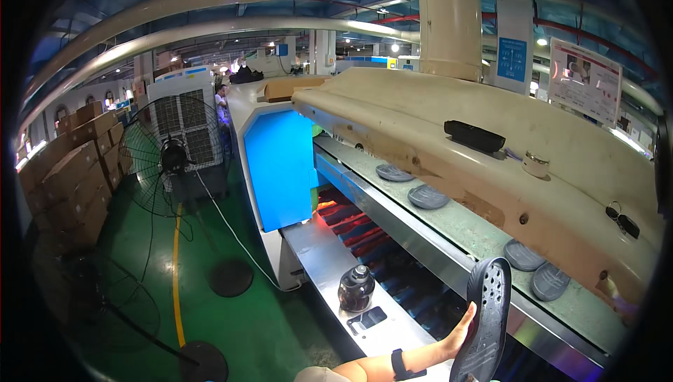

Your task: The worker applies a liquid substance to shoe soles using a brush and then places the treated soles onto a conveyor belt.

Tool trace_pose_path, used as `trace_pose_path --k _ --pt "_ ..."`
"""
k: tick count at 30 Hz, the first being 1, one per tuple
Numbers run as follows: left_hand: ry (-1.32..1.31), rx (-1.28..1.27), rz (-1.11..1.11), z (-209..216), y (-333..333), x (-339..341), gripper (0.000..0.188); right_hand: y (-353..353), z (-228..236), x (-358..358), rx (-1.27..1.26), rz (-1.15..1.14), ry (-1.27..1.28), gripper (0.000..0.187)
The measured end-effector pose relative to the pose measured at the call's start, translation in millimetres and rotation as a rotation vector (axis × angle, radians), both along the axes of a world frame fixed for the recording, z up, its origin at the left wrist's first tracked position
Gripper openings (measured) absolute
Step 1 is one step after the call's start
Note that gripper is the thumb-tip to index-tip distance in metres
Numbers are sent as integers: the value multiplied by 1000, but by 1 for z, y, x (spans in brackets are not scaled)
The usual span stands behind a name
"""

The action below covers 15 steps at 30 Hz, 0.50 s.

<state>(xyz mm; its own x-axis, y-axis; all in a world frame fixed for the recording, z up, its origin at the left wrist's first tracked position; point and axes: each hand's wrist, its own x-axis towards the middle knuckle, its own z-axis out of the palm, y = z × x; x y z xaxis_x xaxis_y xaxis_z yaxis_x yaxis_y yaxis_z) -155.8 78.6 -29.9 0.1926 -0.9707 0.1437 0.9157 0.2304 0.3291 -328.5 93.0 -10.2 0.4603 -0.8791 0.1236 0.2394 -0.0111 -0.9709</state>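
Observation:
My left hand (459,333) reaches in from the lower edge, with a black band (399,366) around its wrist. It is closed on the side of a dark grey shoe sole (486,322), which stands almost upright with several round holes at its upper end. My thumb shows along the sole's left edge, while the other fingers are mostly hidden. Beyond the sole, several grey shoe pieces (550,282) lie on a pale conveyor belt (484,236) under a beige machine cover (449,150). My right hand does not show.
A metal ledge (315,249) carries a dark bottle (356,289) and a phone (366,320). Dark rollers (364,231) glow red near a blue panel (280,171). A glasses case (474,136), a tape roll (535,164) and keys (622,220) rest on the cover. Fans (174,155) stand left.

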Motion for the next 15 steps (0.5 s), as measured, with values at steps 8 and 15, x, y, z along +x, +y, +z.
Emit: trace_pose_path --k 8,15 --pt "57 9 -24 18 0 -5 48 0 1 2 9 -7 -2 29" --pt "-17 -128 -65 7 1 1 45 2 2 3 14 0 -5 29"
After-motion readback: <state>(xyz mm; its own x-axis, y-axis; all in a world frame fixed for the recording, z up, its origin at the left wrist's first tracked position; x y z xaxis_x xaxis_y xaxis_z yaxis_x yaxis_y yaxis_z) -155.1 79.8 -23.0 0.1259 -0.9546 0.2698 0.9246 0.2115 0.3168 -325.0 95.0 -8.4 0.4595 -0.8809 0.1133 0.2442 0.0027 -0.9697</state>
